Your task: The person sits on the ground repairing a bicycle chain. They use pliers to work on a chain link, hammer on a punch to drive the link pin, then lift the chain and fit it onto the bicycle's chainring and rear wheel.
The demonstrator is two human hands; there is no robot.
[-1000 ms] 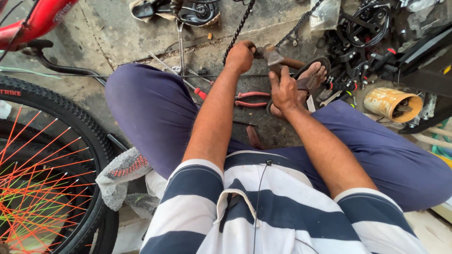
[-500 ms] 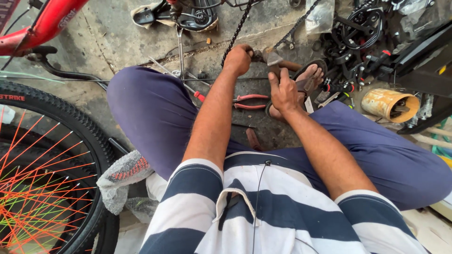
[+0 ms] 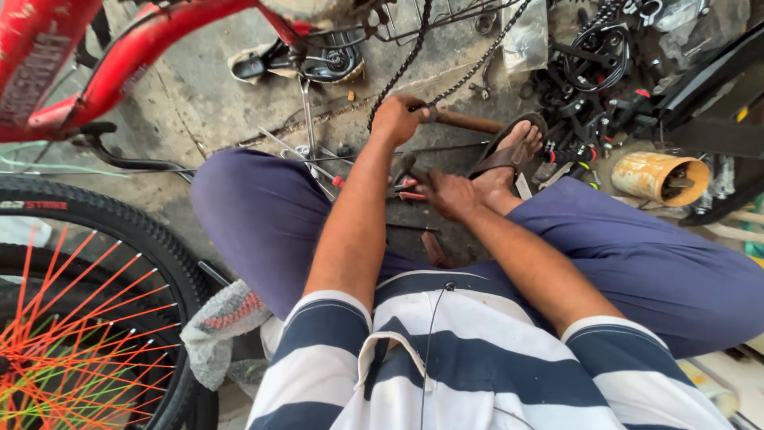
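Observation:
I sit on the ground with my legs spread. My left hand [image 3: 398, 119] is closed on a black bicycle chain [image 3: 402, 68] that hangs down from above in two runs. A wooden tool handle [image 3: 471, 122] sticks out to the right of that hand. My right hand [image 3: 450, 193] is lower and nearer to me. It grips red-handled pliers [image 3: 407, 183] by their handles, with the dark jaws pointing left. My sandalled foot [image 3: 509, 151] rests just right of both hands.
A red bicycle frame [image 3: 119, 64] crosses the upper left. A wheel with orange spokes [image 3: 79, 318] stands at the lower left, with a rag [image 3: 223, 318] beside it. Black bike parts [image 3: 597, 64] are piled at the upper right, near a rusty yellow can [image 3: 664, 177].
My right hand has moved from beside my foot down and left onto the pliers that lay on the ground. My left hand stays on the chain.

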